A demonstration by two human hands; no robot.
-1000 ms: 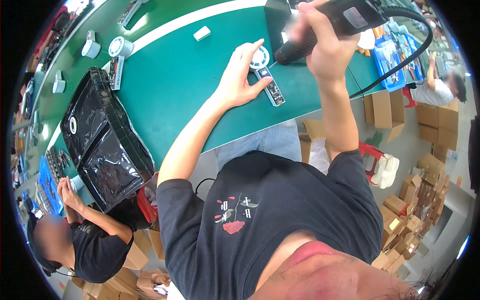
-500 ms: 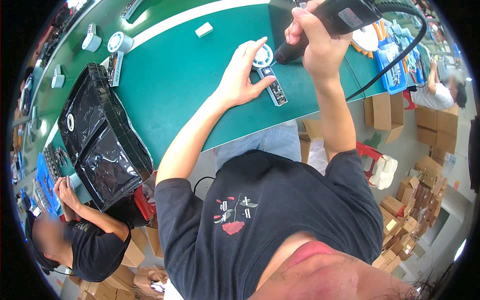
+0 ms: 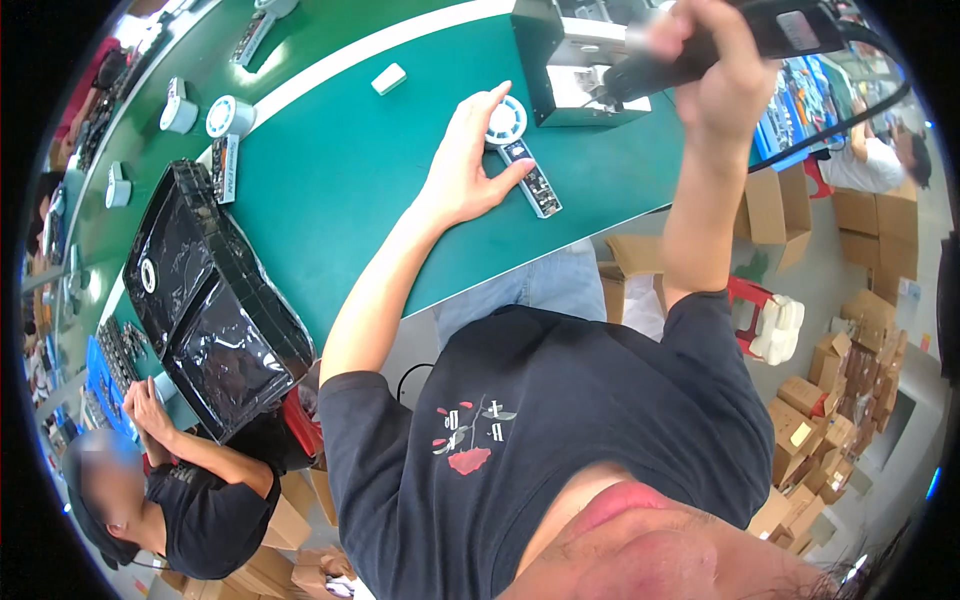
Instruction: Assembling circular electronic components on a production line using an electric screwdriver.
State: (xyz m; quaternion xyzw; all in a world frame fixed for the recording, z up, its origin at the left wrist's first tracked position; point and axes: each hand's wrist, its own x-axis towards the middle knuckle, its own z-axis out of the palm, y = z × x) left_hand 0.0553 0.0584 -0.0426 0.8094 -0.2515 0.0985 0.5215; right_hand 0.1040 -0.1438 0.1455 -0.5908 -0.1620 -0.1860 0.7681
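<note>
Fingers of the left hand [image 3: 455, 170]: curved loosely around the handheld fan [image 3: 507, 120], forefinger along the left edge of its round head, thumb on the handle [image 3: 537, 190].
Fingers of the right hand [image 3: 725, 80]: wrapped around the body of a black corded electric screwdriver [image 3: 660, 72], raised at the far right; some fingertips are blurred.
Handheld fan: lying flat on the green mat [image 3: 330, 180], between the left hand and the near edge of the bench, white grille upward, handle slanting toward the near right with its circuit board exposed.
Screwdriver tip: well apart from the fan, at the pale opening of a black box [image 3: 545, 75] to its far right; whether it touches anything inside cannot be told.
Cord: a thick black cable [image 3: 880, 100] curving from the tool's right end back down to the bench edge.
White block: a small piece [image 3: 388, 78] lying on the mat, far left of the fan.
Bench, left side: a black plastic-covered tray [image 3: 225, 300], with another fan [image 3: 230, 117] standing just beyond it and more fan bodies [image 3: 178, 110] farther left.
Bench, right side: blue bins [image 3: 790, 100] of small parts, partly behind the right hand.
Near left: a co-worker [image 3: 225, 520] in a dark shirt, hands together.
Floor, right: open cardboard boxes [image 3: 775, 210] and a red stool [image 3: 745, 290].
</note>
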